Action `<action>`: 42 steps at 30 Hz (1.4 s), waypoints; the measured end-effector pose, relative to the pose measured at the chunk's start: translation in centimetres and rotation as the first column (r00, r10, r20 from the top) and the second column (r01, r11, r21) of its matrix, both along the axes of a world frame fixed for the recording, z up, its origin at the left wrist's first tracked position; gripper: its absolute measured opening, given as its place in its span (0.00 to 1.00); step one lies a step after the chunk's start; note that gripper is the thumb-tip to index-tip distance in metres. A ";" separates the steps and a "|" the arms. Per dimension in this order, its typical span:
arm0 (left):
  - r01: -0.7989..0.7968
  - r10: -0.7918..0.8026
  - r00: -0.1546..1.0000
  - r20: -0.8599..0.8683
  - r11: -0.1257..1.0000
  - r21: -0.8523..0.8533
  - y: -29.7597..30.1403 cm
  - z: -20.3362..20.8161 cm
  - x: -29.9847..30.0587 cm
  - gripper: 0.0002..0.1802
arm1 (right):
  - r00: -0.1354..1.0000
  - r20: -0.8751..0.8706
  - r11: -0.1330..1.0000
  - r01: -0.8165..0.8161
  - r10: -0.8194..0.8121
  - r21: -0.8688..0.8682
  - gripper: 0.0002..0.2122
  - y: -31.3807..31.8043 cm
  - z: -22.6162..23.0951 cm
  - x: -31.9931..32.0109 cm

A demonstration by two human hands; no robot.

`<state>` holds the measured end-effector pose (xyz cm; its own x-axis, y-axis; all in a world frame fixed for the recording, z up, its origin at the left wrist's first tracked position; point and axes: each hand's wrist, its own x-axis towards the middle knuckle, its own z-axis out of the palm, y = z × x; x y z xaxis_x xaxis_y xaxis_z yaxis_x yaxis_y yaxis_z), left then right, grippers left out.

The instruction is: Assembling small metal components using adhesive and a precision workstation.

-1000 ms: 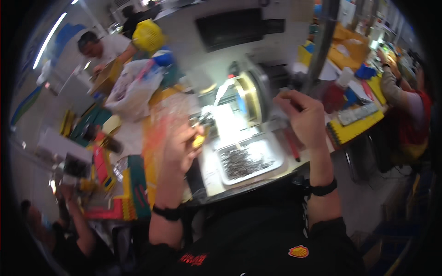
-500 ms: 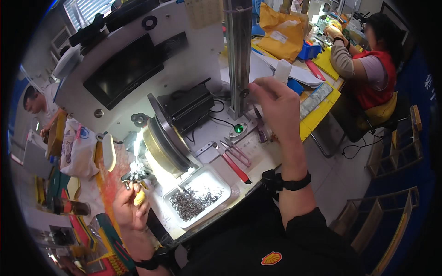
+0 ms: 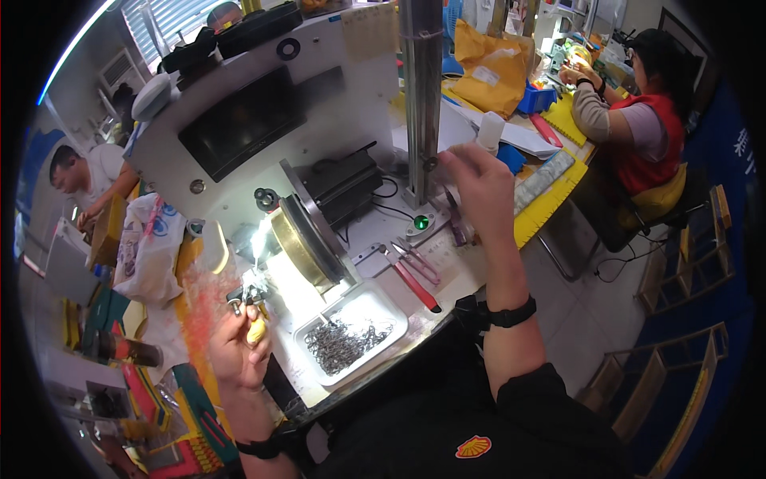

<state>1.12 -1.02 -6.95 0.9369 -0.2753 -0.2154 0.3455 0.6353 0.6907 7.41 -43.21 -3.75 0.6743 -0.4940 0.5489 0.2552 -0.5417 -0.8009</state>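
Note:
My left hand (image 3: 238, 351) is closed around a small metal clamp (image 3: 252, 291) with a yellow piece (image 3: 256, 331) at the fingertips. It holds the clamp up by the lit rim of a brass-coloured wheel (image 3: 305, 251); glare hides the contact. My right hand (image 3: 485, 191) is raised beside an upright metal post (image 3: 420, 96). Its thumb and index finger pinch at a small dark round knob (image 3: 431, 164) on the post. Below the wheel, a white tray (image 3: 401, 321) holds a heap of small dark metal pieces (image 3: 343, 347).
A black motor (image 3: 343, 185) sits behind the wheel. Red-handled tweezers (image 3: 416, 287) and scissors (image 3: 420, 263) lie right of the tray. At left stands a white plastic bag (image 3: 149, 251). A co-worker in a red vest (image 3: 654, 128) sits at right; another person (image 3: 100, 176) is at left.
The whole view has shifted, so the machine, tray and left hand appear further right. Both hands keep about the same places at the wheel and the post knob.

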 end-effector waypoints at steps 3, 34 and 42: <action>-0.053 0.055 0.998 -0.033 0.997 0.059 -0.3 0.2 -0.1 0.12 | 1.000 -0.002 0.997 0.003 -0.003 0.075 0.09 0.3 -0.2 -0.1; -0.072 -0.041 0.971 0.234 0.887 0.457 -1.2 0.1 0.2 0.11 | 0.237 -0.683 0.705 0.012 -0.691 -0.709 0.14 -20.9 -9.5 -22.8; -0.311 -0.078 0.911 0.404 0.512 0.801 1.4 2.0 -1.4 0.09 | 0.950 0.101 0.955 -0.296 0.297 -0.021 0.10 5.4 3.5 -16.4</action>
<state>-0.27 0.38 -4.92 0.9976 -0.0301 0.0629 -0.0690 -0.2930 0.9536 -9.04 -37.78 -0.27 0.7306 -0.2771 0.6241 0.4847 -0.4332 -0.7598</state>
